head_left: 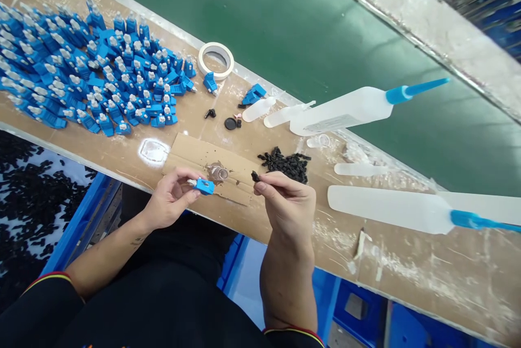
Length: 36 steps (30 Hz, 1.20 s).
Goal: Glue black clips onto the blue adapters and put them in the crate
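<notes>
My left hand (173, 198) is closed on a small blue plastic part (204, 186) with a whitish tip, held over the near edge of the bench. Between thumb and forefinger, my right hand (287, 201) pinches a small black piece (255, 176). A heap of similar black pieces (285, 163) lies just beyond that hand. Between the two hands, a little clear cup (220, 173) rests on a flat piece of cardboard (195, 152), with brownish stains around it. A large pile of blue parts with white tips (93, 76) covers the bench at the left.
Two white bottles with blue nozzles, one farther back (345, 112) and one nearer (391, 209), lie at the right. A tape roll (216, 60) and a black disc (230, 123) are behind the cardboard. A green surface (252, 11) runs beyond the bench. A blue crate (77, 223) holds black pieces.
</notes>
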Each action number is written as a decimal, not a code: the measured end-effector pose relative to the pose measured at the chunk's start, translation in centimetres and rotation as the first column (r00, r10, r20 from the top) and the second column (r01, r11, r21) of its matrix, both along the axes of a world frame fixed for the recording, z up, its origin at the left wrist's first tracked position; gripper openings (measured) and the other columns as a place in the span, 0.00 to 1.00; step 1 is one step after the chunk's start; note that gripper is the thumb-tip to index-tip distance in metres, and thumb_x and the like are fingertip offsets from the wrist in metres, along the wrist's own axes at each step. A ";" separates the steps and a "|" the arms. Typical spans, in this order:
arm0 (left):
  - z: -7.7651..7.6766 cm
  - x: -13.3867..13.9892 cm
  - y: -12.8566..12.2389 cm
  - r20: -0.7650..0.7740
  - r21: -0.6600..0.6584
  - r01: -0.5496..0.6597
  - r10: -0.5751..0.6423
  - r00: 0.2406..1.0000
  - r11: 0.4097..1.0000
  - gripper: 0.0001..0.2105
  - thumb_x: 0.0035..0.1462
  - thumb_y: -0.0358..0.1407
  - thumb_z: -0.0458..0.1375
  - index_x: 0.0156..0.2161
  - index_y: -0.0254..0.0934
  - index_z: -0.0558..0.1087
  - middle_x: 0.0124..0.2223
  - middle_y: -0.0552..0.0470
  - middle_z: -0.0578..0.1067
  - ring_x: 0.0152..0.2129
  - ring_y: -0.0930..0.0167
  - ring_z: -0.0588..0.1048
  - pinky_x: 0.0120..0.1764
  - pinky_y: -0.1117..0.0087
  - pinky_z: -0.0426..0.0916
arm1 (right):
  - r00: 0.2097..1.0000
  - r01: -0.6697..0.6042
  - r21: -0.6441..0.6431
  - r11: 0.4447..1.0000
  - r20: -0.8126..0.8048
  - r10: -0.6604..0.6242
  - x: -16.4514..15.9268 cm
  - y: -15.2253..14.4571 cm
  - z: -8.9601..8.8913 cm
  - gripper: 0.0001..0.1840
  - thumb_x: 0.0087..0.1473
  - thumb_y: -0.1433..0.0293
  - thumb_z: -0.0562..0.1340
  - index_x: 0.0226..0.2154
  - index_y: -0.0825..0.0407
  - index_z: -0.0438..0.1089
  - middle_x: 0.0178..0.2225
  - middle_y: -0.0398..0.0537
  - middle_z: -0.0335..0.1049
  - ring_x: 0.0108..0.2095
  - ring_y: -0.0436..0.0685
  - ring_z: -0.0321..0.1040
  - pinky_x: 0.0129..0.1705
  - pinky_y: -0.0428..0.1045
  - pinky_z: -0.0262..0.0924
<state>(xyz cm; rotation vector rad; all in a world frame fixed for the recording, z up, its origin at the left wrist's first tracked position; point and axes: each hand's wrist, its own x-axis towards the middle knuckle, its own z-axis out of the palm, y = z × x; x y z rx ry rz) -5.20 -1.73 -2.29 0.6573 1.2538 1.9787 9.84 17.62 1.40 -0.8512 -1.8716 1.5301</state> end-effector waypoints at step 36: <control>-1.6 -0.2 -1.3 0.042 0.026 -0.011 0.009 0.999 1.000 0.08 0.63 0.32 0.64 0.47 0.37 0.74 0.43 0.47 0.81 0.39 0.69 0.83 0.45 0.70 0.79 | 0.619 -0.716 0.272 0.643 0.673 0.405 -5.5 2.4 4.8 0.07 0.57 0.73 0.67 0.30 0.47 0.82 0.29 0.43 0.81 0.25 0.52 0.75 0.30 0.47 0.66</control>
